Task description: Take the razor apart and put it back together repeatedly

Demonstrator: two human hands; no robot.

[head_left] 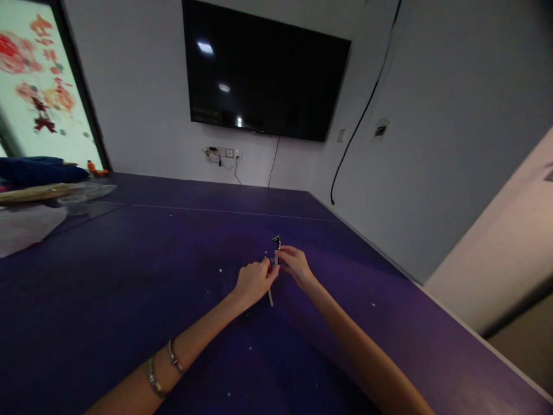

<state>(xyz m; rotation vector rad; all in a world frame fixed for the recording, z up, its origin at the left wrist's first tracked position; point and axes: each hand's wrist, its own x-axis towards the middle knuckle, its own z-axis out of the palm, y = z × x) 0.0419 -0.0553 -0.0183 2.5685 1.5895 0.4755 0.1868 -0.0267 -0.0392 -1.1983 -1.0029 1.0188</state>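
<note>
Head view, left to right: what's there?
Blue cloth → orange item → bracelets → left hand → small razor-like item → right hand → hanging black cable

I've razor-like tool (277,244) btwn L hand (254,280) & R hand (298,264), over tabletop (151,276); TV (263,69) behind grip, plastic bag (32,227) far L, hanging cable (364,109) behind R.
</note>
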